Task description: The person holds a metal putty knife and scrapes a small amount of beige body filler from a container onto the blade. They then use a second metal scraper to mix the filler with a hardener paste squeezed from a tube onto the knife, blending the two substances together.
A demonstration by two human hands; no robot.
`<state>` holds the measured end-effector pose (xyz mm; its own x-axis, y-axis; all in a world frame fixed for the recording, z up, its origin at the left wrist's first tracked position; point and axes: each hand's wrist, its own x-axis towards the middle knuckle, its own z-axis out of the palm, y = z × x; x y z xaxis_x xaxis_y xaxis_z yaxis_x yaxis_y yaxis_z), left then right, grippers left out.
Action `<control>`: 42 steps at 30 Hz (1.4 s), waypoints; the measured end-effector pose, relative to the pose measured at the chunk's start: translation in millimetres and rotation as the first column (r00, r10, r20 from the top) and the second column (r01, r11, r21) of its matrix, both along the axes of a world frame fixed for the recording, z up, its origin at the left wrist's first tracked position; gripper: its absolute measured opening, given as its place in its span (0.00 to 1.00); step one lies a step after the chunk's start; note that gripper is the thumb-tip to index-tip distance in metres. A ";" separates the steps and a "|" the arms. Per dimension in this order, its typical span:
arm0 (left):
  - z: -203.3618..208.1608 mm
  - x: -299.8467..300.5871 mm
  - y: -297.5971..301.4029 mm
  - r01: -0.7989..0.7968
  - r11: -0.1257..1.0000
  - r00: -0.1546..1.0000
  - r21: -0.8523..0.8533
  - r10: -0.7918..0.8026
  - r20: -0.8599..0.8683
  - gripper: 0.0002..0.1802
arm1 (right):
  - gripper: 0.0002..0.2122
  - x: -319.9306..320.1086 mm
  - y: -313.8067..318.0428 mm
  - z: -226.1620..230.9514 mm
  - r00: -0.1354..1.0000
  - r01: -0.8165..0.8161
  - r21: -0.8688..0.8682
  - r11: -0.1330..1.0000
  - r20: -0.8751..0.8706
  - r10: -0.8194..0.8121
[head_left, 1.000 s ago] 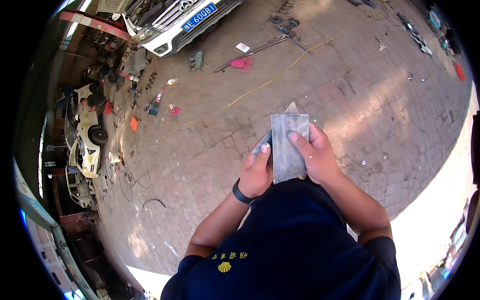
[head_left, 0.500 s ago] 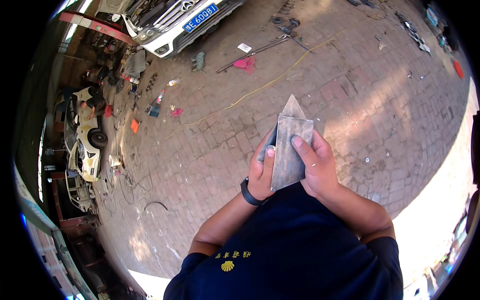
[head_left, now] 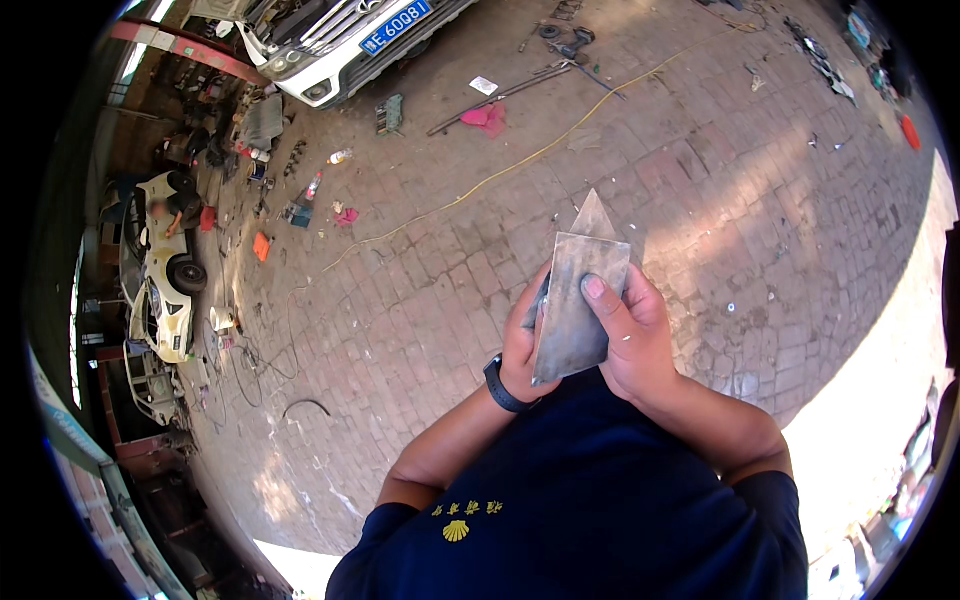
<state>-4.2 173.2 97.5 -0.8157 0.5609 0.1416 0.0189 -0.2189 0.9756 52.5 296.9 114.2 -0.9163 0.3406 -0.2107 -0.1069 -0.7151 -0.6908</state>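
Note:
In front of my body, a flat grey rectangular plate [head_left: 580, 310] with a worn, smeared face tilts upward between my hands. My right hand [head_left: 642, 325] is closed on its right edge, thumb pressed flat on the face. Behind it, the pointed brownish-grey corner of a second plate [head_left: 594, 215] sticks up past the top edge. On the left side my left hand [head_left: 518, 345], with a dark band on the wrist, is closed around this rear plate. The front plate hides most of the left fingers and thumb.
Brick paving [head_left: 430, 320] spreads around me. A yellow cable [head_left: 490, 180] crosses it, beyond which lie a pink cloth [head_left: 487, 120] and metal rods [head_left: 500, 100]. A white vehicle [head_left: 330, 75] stands ahead. At left, a person [head_left: 178, 212] is beside a stripped car body [head_left: 165, 300].
The left thumb, which lay over the front plate's left edge, has slipped behind it. The front plate has tilted slightly, its lower end shifting left. My view has turned a little.

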 end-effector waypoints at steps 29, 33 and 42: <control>2.5 0.7 -13.9 0.026 1.000 0.971 0.010 -0.028 0.239 0.35 | 0.15 31.0 17.0 23.6 0.952 -0.298 -0.209 0.931 0.002 0.305; 5.1 -7.1 -4.4 -0.054 0.898 0.797 0.436 -0.224 0.561 0.29 | 0.13 28.4 44.6 16.7 1.000 -0.027 0.138 0.990 -0.008 0.028; 5.5 5.0 -4.1 -0.050 0.933 0.905 0.357 -0.109 0.411 0.29 | 0.14 21.6 37.8 31.1 0.956 0.250 0.925 0.285 -0.283 0.080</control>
